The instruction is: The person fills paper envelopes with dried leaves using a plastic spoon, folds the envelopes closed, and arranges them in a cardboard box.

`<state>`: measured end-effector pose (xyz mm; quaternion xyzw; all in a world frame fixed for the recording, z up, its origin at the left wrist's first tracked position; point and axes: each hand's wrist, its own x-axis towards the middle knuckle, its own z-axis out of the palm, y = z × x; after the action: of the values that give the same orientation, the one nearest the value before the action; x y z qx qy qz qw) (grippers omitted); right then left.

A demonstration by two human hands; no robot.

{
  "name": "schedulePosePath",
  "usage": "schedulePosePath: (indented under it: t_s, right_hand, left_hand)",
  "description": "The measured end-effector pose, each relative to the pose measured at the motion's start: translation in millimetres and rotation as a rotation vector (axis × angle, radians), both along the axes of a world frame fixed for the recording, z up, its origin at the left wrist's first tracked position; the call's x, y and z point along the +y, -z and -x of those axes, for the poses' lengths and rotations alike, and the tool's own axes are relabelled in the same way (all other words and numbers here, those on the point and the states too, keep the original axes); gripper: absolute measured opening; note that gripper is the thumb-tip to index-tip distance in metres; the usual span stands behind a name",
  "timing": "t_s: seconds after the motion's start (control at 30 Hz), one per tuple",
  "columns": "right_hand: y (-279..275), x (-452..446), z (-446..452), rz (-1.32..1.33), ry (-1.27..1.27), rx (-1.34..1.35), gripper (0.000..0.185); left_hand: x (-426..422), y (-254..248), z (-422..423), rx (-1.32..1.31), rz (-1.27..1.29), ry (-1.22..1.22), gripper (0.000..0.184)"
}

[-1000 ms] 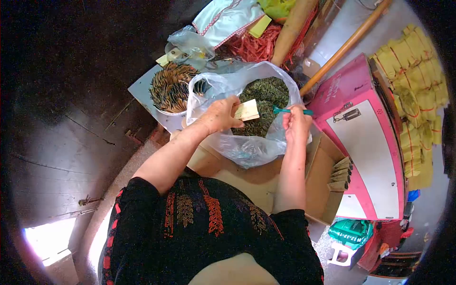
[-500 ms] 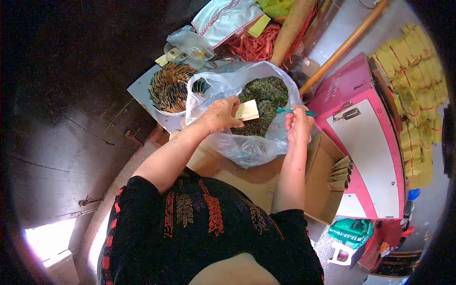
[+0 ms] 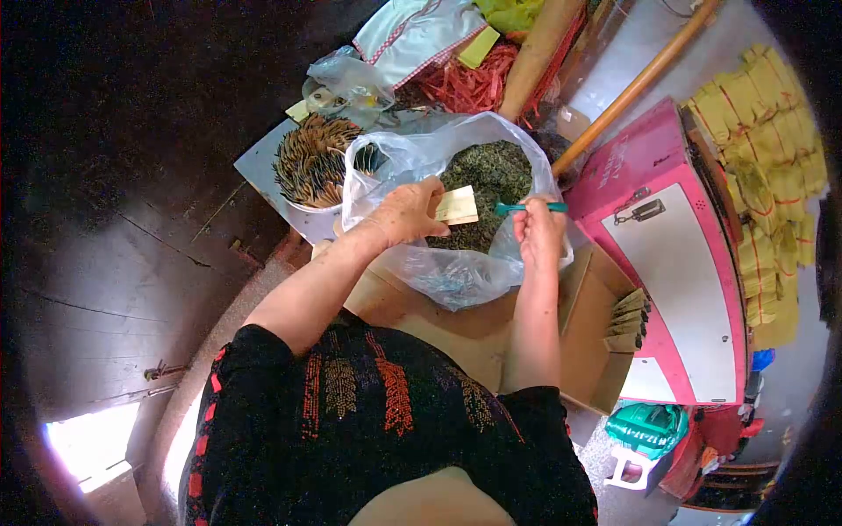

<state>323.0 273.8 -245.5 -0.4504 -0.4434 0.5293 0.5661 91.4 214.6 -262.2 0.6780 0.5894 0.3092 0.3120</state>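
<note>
Holding a small pale-yellow paper packet [image 3: 460,206] in narrowly pinched fingers, the left hand [image 3: 408,212] faces the right hand [image 3: 541,232], closed around a slim green plastic scoop [image 3: 514,209], above dark-green crumbled leaves [image 3: 488,168] in a translucent plastic bag [image 3: 456,279] beneath both, apparently mid-scooping, which calls next for steady, level fingers.

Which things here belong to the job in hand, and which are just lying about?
Job: packet in left hand, green tool in right hand, clear bag, leaves; perhaps bowl, box.

Likely lying about: thin pole, cloth, red strips, green bag.
</note>
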Motion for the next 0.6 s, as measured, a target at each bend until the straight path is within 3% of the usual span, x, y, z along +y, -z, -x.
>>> schedulePosePath:
  t_s: [0.2,0.33,0.43,0.6]
  right_hand:
    - [-5,-3,12,0.015,-0.050,-0.069,0.007]
    - [-18,-14,25,-0.111,-0.070,-0.256,0.009]
    - [-17,-13,27,-0.579,-0.189,-0.559,0.007]
    - [-44,-34,43,-0.879,-0.293,-0.762,0.003]
  left_hand:
    - [1,-11,-6,0.028,0.031,0.034,0.055]
    - [2,-22,-17,0.086,-0.079,-0.022,0.053]
    - [7,-18,-23,0.039,-0.138,-0.032,0.052]
    - [7,-11,-24,0.008,-0.181,-0.009,0.050]
